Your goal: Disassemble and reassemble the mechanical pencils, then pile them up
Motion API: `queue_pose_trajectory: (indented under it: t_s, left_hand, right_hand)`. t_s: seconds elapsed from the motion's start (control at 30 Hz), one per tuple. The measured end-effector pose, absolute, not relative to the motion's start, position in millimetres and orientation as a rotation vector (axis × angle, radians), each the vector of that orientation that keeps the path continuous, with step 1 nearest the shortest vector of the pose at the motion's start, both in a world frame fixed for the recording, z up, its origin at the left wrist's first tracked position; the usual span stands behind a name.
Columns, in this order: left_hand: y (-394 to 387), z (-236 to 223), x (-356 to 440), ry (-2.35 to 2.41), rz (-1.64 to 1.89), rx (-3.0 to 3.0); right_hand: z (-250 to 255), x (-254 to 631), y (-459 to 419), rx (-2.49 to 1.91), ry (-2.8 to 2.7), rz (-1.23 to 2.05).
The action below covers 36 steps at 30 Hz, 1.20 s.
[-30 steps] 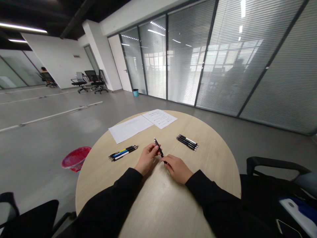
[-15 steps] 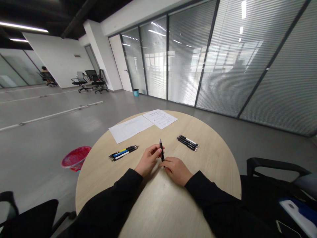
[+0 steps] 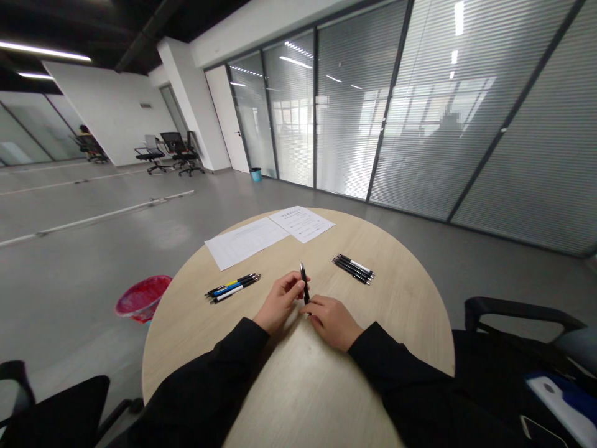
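Centrally, one black pen (image 3: pixel 305 289) stands between the hands, its long axis running from just before 12 o'clock to just before 6 — the left hand (image 3: pixel 280 297) has its fingers pinched on the upper barrel, the right hand (image 3: pixel 334 322) has its own closed at the lower end, so neither is nearer. Around it on the worktop (image 3: pixel 326 386): two paper sheets (image 3: pixel 247 241), at 10 and 12; at least three left-hand pens (image 3: pixel 234 288) at 9; at least four right-hand pens (image 3: pixel 353 269) between 2 and 3 — exact counts unclear
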<state>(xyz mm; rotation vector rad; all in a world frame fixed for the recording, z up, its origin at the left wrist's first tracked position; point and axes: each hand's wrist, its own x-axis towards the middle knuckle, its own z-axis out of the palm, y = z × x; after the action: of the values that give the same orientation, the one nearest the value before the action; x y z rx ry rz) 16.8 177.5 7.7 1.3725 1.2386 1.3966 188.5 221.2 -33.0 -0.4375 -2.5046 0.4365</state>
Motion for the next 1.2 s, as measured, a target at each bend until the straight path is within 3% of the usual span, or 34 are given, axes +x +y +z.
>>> queue_pose_trajectory:
  t_s: [1.2]
  left_hand:
    - [174.4,9.1,20.1,1.256,1.371,1.355]
  right_hand:
    - [-27.2,188.8,216.4,-0.383,-2.535,0.386]
